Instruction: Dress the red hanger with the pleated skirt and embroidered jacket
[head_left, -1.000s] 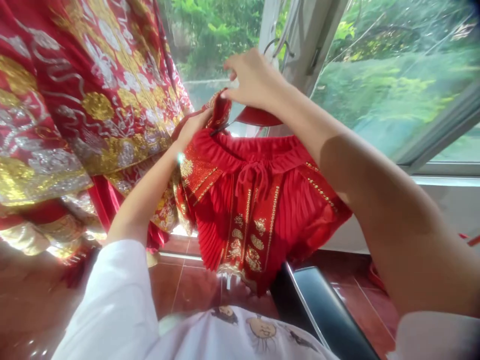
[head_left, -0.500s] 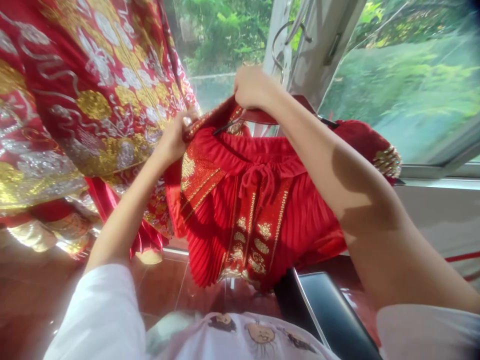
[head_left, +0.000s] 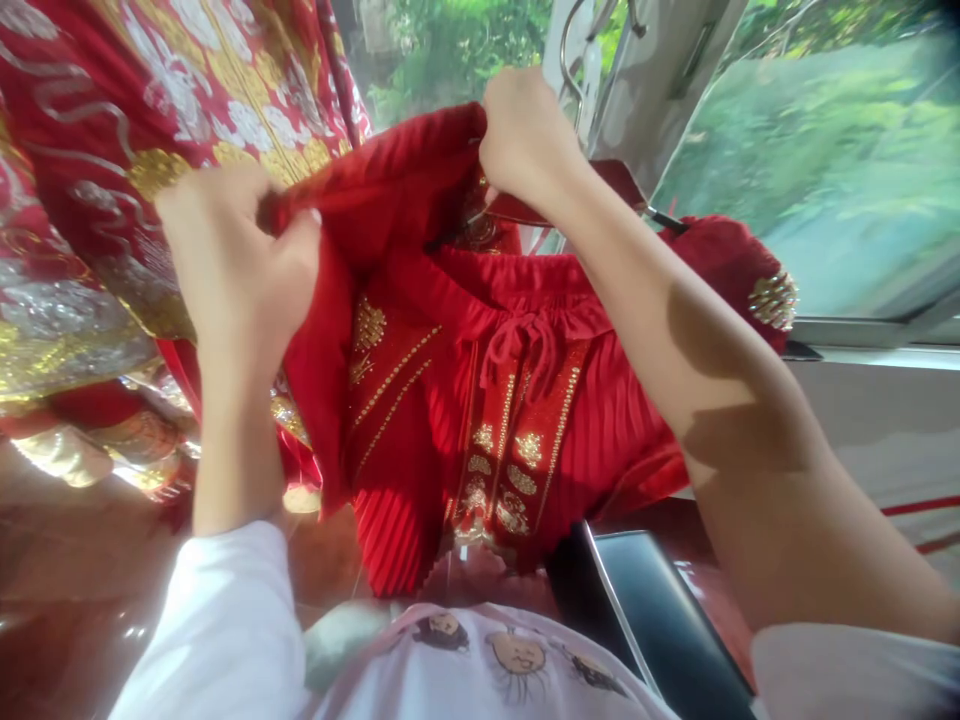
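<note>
My left hand is closed on the front edge of a red jacket, pulling that panel out to the left. My right hand grips the same jacket near its collar, just beside a hanger's metal hook. Inside the jacket hangs a red pleated skirt with a gathered waistband and gold-patterned middle panels. A drawstring bow is tied at its waist. The jacket's other sleeve, gold-embroidered, lies to the right beyond my forearm.
A long red robe with gold and silver embroidery hangs close on the left. Behind the jacket are a window frame and glass panes. A dark, smooth-topped object stands low in front of me on the reddish tiled floor.
My left hand has moved left, up and closer to me, drawing the jacket's front panel open wide. My right hand keeps its hold, slightly higher in view.
</note>
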